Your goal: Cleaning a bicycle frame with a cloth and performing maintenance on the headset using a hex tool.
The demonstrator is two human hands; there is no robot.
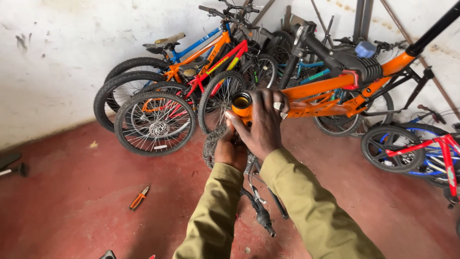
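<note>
An orange bicycle frame (330,88) is held up in front of me, its open head tube (241,102) pointing toward me. My right hand (261,122) wraps over the frame just behind the head tube, a ring on one finger. My left hand (230,149) sits below it, closed around something under the head tube; what it holds is hidden by the right hand. Handlebars with a black grip (261,216) hang beneath my arms. A knobby tyre (209,144) shows just left of my left hand.
Several bicycles (182,81) lean against the white wall at the back. A small blue and red bike (421,151) stands at the right. Orange-handled pliers (139,198) lie on the red floor at the left. A dark tool (14,169) lies at the far left edge.
</note>
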